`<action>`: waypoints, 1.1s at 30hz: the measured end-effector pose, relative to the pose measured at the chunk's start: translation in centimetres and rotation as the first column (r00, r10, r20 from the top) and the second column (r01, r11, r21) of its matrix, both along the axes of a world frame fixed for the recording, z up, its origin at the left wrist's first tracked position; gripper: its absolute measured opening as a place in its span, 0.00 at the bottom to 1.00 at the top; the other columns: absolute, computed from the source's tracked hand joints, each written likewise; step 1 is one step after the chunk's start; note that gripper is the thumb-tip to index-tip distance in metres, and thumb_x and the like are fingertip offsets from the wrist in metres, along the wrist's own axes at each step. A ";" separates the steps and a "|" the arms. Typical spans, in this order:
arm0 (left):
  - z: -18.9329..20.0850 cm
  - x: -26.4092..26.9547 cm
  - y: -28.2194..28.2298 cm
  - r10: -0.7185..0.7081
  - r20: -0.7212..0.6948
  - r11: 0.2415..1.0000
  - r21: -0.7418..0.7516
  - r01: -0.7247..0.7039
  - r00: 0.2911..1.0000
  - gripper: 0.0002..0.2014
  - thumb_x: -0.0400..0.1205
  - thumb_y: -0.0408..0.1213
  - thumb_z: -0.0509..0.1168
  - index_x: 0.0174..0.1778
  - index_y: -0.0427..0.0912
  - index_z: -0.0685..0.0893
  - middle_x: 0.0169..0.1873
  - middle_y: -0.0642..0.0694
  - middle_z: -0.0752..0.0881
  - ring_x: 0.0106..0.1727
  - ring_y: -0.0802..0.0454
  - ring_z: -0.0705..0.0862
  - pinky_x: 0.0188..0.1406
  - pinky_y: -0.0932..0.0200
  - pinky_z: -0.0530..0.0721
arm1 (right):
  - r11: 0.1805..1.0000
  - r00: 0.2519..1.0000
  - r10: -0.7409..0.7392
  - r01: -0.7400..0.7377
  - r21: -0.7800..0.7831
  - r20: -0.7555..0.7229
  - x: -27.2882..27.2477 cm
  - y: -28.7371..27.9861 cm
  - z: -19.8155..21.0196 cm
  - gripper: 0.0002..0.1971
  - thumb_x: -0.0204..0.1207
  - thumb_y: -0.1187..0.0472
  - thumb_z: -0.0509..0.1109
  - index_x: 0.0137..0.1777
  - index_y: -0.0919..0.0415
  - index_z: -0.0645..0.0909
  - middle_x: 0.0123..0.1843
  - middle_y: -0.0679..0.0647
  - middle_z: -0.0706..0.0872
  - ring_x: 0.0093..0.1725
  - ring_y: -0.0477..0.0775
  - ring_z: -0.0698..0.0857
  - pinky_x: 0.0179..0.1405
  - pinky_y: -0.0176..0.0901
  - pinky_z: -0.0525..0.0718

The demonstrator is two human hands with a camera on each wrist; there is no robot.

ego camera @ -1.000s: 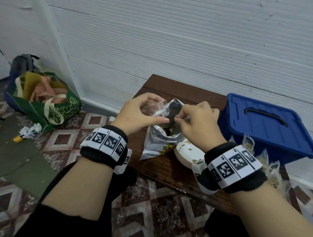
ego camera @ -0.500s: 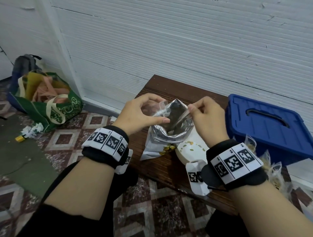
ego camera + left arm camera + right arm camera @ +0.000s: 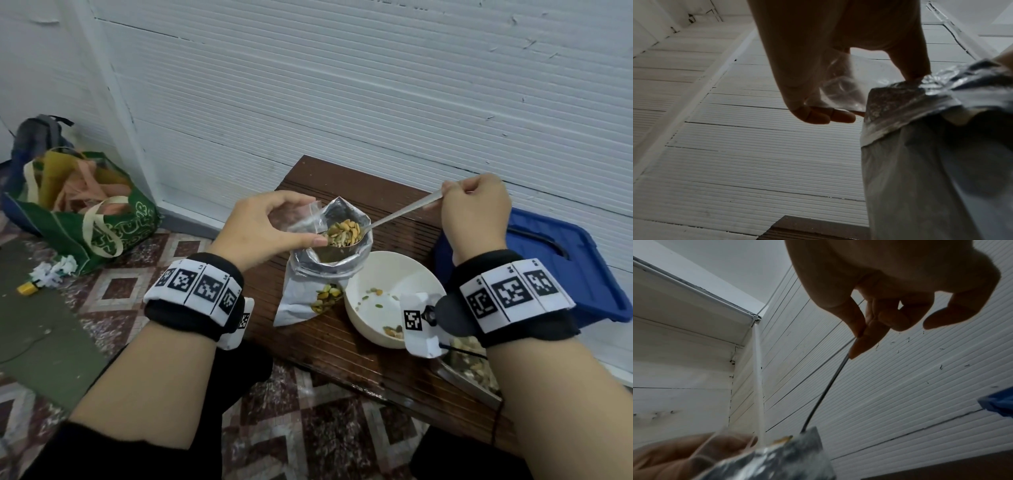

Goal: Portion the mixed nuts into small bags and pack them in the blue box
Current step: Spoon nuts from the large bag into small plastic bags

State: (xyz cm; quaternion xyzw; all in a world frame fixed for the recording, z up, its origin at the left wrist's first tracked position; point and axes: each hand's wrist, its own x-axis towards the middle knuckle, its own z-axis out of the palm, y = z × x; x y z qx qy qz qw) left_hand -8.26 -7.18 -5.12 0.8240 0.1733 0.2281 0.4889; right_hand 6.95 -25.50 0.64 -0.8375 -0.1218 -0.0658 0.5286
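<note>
While the blue box (image 3: 561,270) sits lidded at the right end of the desk (image 3: 346,346), well clear of the work, the foil pouch of mixed nuts (image 3: 325,274) stands open between the hands with the white bowl (image 3: 387,294) touching it. Over the pouch mouth the spoon (image 3: 346,234) is heaped, its handle rising up and right into the pinching fingers of the right hand (image 3: 474,219). Just left of the load, the left hand (image 3: 263,228) pinches a small clear bag (image 3: 308,217), so I judge the coming move a short leftward tip.
</note>
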 end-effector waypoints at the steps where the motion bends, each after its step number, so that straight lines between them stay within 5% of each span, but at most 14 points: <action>1: 0.1 0.0 0.0 -0.002 -0.005 1.000 0.004 0.002 1.000 0.31 0.58 0.53 0.81 0.59 0.54 0.87 0.51 0.60 0.88 0.51 0.72 0.84 0.47 0.80 0.78 | 1.000 1.000 -0.005 0.005 0.007 0.005 0.3 -0.1 0.3 0.03 0.83 0.61 0.63 0.49 0.61 0.73 0.30 0.41 0.73 0.38 0.41 0.75 0.46 0.38 0.71; 5: 0.5 0.3 0.1 -0.016 -0.044 0.999 0.046 0.018 0.999 0.30 0.60 0.49 0.82 0.60 0.53 0.87 0.50 0.61 0.87 0.48 0.80 0.80 0.42 0.86 0.72 | 0.999 1.000 -0.022 0.021 0.023 0.014 1.9 -0.1 0.9 0.07 0.81 0.59 0.63 0.42 0.57 0.75 0.39 0.47 0.81 0.45 0.49 0.80 0.47 0.43 0.77; 8: 0.9 0.7 0.0 -0.031 -0.076 0.995 0.088 0.038 0.997 0.31 0.59 0.52 0.82 0.59 0.54 0.86 0.50 0.64 0.86 0.47 0.85 0.77 0.41 0.88 0.70 | 1.000 0.999 0.017 -0.017 -0.003 0.044 2.5 0.3 1.2 0.12 0.81 0.60 0.62 0.45 0.66 0.84 0.40 0.56 0.86 0.33 0.44 0.78 0.36 0.38 0.76; 13: 1.2 1.7 -0.5 -0.033 -0.083 0.990 0.135 0.044 0.996 0.30 0.58 0.53 0.83 0.57 0.54 0.87 0.51 0.61 0.88 0.54 0.72 0.83 0.49 0.82 0.76 | 0.997 0.996 0.079 -0.079 0.011 0.034 2.2 1.2 1.0 0.09 0.82 0.61 0.61 0.52 0.67 0.80 0.35 0.51 0.87 0.35 0.39 0.77 0.26 0.22 0.70; 16: 1.1 2.1 -1.1 -0.018 -0.076 0.989 0.147 0.029 0.997 0.28 0.58 0.53 0.83 0.54 0.55 0.88 0.48 0.61 0.88 0.53 0.68 0.84 0.58 0.68 0.82 | 0.993 0.994 0.104 -0.105 0.061 0.020 1.1 1.8 1.1 0.04 0.83 0.61 0.62 0.49 0.61 0.75 0.32 0.46 0.84 0.38 0.38 0.78 0.33 0.29 0.70; 18: 1.0 2.2 -1.5 -0.013 -0.068 0.987 0.161 0.023 0.998 0.27 0.59 0.54 0.83 0.53 0.55 0.88 0.45 0.62 0.88 0.50 0.69 0.85 0.56 0.65 0.84 | 0.980 0.986 0.166 -0.168 0.104 0.031 0.2 2.2 1.1 0.04 0.83 0.60 0.63 0.46 0.57 0.74 0.31 0.46 0.85 0.44 0.42 0.83 0.39 0.31 0.72; 24: 0.9 2.2 -1.7 0.046 0.017 0.997 0.068 -0.048 0.999 0.19 0.62 0.53 0.81 0.46 0.55 0.87 0.42 0.58 0.89 0.44 0.69 0.85 0.43 0.77 0.81 | 0.880 0.905 0.389 -0.421 0.220 0.172 -1.2 2.0 1.4 0.10 0.82 0.62 0.65 0.40 0.52 0.72 0.32 0.47 0.88 0.42 0.45 0.89 0.51 0.30 0.80; 26: 0.9 2.1 -1.5 0.071 0.031 0.997 0.033 -0.072 0.997 0.18 0.62 0.52 0.80 0.46 0.54 0.87 0.43 0.58 0.88 0.43 0.72 0.84 0.41 0.79 0.79 | 0.861 0.889 0.391 -0.444 0.246 0.238 -0.9 1.6 1.6 0.09 0.82 0.63 0.66 0.41 0.52 0.72 0.37 0.50 0.89 0.44 0.49 0.90 0.56 0.40 0.82; 30: 1.1 1.7 -1.1 0.095 0.056 0.994 -0.057 -0.092 0.994 0.19 0.60 0.55 0.78 0.45 0.55 0.86 0.41 0.60 0.88 0.41 0.75 0.83 0.39 0.79 0.78 | 0.852 0.895 0.315 -0.413 0.322 0.315 -0.4 0.3 2.4 0.10 0.82 0.64 0.66 0.41 0.52 0.72 0.37 0.48 0.86 0.38 0.39 0.87 0.45 0.30 0.79; 33: 1.1 1.3 -0.7 0.069 0.058 0.996 -0.069 -0.065 0.996 0.24 0.59 0.55 0.77 0.49 0.49 0.88 0.43 0.58 0.90 0.45 0.71 0.86 0.44 0.75 0.82 | 0.874 0.922 0.198 -0.321 0.366 0.334 0.0 -0.4 2.3 0.11 0.82 0.64 0.65 0.40 0.51 0.70 0.39 0.46 0.84 0.39 0.40 0.87 0.51 0.38 0.83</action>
